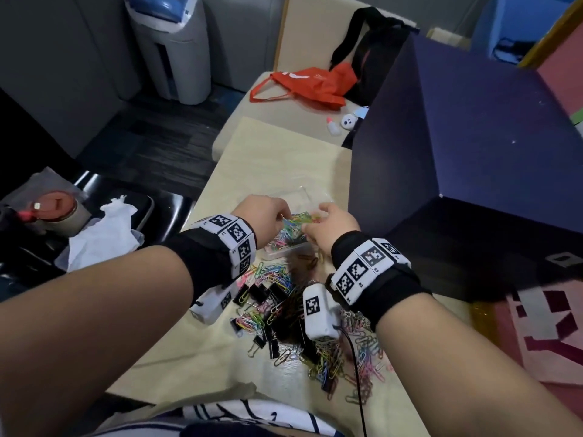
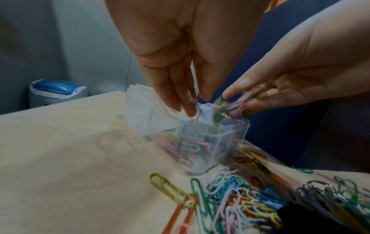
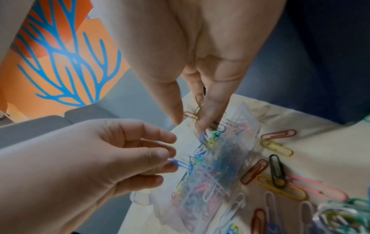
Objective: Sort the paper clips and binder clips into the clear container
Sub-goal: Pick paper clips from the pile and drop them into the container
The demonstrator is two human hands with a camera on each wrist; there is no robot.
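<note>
Both hands meet directly over the clear container (image 2: 200, 142), which stands on the pale surface (image 2: 70, 150) and already holds a heap of coloured paper clips; the left hand (image 1: 263, 216) is over its left rim, the right hand (image 1: 334, 225) over its right rim, so neither is plainly nearer. The left fingers (image 3: 160, 153) are curled and pinch a blue paper clip (image 3: 180, 163) whose long axis points toward the container's mouth, linked into a tangled chain of clips (image 3: 204, 142) that hangs down into the container; the right fingers (image 3: 208, 114) point downward and pinch the far end of that same tangle just above the rim. Judged from this, the coming move is a release straight down, and the snag is the chain itself, which may catch on the rim or drag clips out.

Nearer the person than the container lies the unsorted heap: loose coloured paper clips (image 1: 274, 279) touching its near wall, black binder clips (image 1: 262, 293) farther from it, none seen inside; a folded sheet of clear plastic (image 2: 140, 101) lies against the container's far side; a dark blue partition (image 1: 473, 137) rises just right of it.
</note>
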